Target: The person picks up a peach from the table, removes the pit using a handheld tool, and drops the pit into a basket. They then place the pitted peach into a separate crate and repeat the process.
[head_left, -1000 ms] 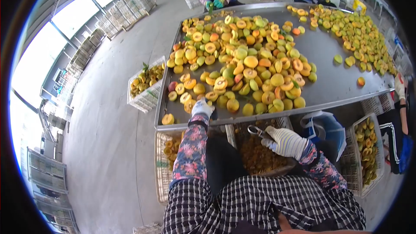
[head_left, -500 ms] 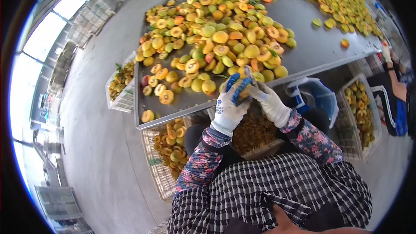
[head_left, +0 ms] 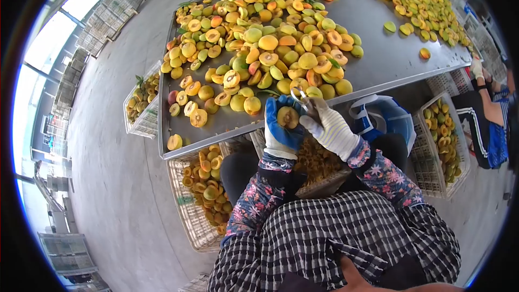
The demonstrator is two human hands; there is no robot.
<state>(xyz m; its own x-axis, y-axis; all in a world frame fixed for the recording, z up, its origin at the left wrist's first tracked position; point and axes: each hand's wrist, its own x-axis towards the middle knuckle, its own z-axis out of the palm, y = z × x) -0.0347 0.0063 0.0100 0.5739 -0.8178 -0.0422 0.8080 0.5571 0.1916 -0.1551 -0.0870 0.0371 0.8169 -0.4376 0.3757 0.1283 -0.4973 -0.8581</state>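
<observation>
My left hand (head_left: 277, 134), in a white glove with a blue palm, is closed around a halved yellow peach (head_left: 287, 118). Its cut face is turned up and the brown pit shows in the middle. Beside it, my right hand (head_left: 336, 132) in a white striped glove grips a small metal tool with a looped end (head_left: 298, 95). The loop points up, just above the peach half. Both hands are at the near edge of a metal table (head_left: 373, 78), where a heap of cut peaches (head_left: 267, 42) lies beyond them.
Under my hands sits a crate of brown pits (head_left: 319, 162). Crates of peach halves stand at left (head_left: 189, 205) and right (head_left: 419, 146), with a blue bucket (head_left: 397, 121) between. Another person's gloved hand (head_left: 476, 67) is at the far right. More peaches (head_left: 411, 2) lie at the table's back.
My left hand has turned palm up, bringing the peach's cut face and pit into view. My right hand with the tool has shifted slightly away from the fruit.
</observation>
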